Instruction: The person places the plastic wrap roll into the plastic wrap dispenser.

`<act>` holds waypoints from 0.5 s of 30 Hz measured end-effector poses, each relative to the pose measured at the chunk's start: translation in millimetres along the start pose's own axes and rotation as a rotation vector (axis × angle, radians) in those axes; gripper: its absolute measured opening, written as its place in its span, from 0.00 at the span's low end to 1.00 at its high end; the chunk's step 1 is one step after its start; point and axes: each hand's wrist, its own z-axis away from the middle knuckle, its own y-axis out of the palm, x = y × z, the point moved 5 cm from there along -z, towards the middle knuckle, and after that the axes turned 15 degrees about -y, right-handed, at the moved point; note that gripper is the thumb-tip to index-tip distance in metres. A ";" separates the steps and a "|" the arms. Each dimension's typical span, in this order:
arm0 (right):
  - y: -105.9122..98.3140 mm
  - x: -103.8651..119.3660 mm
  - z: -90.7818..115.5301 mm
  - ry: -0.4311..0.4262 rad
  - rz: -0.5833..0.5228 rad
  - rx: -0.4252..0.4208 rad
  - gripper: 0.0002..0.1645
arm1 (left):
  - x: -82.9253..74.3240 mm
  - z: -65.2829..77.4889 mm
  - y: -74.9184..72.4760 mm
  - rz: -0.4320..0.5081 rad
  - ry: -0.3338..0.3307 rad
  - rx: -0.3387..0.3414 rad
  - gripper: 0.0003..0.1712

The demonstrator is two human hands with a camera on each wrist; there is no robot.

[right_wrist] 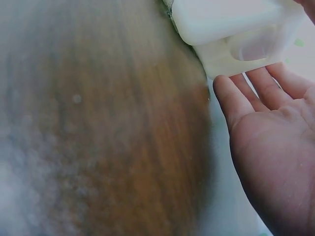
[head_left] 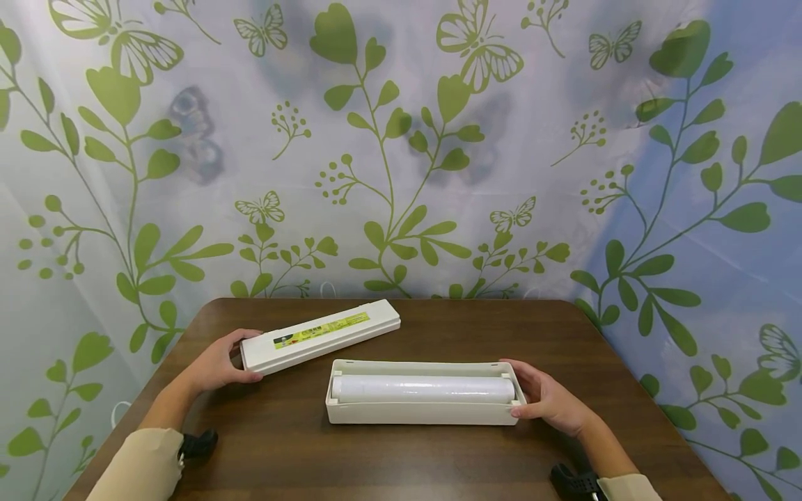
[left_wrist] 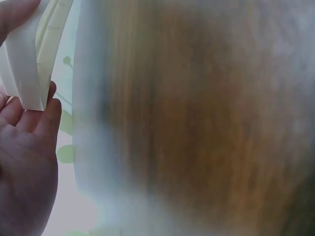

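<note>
Brown tabletop (head_left: 438, 459) beneath. White box (head_left: 422, 415) on it, long axis 9–3 o'clock; right hand (head_left: 554, 398) nearer, its grip clasping 3 o'clock end. Lid (head_left: 321, 341) skewed, at 10 o'clock from box; left hand (head_left: 216, 360), its grip pinching lid's outer end, has lid running toward 2–3 o'clock. White roll (head_left: 422, 388) inside box. Wrist views add what head view hides: lid's ribbed inner edge (left_wrist: 49, 34), rounded shape (right_wrist: 253, 45) on box end.

I am inspecting a yellow-green label (head_left: 322, 330) on the white lid (head_left: 326, 344); its print is remaining illegible.
</note>
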 end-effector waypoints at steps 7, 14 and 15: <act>1.1 0.3 -0.8 0.000 -0.001 0.005 0.51 | 0.1 0.2 2.7 0.081 0.027 -0.019 0.45; 1.2 0.4 -1.3 -0.005 -0.001 0.008 0.50 | -5.3 2.2 4.7 0.173 0.080 -0.017 0.44; 1.1 0.4 -1.3 -0.008 -0.003 0.009 0.50 | -5.8 2.4 4.9 0.168 0.088 -0.016 0.44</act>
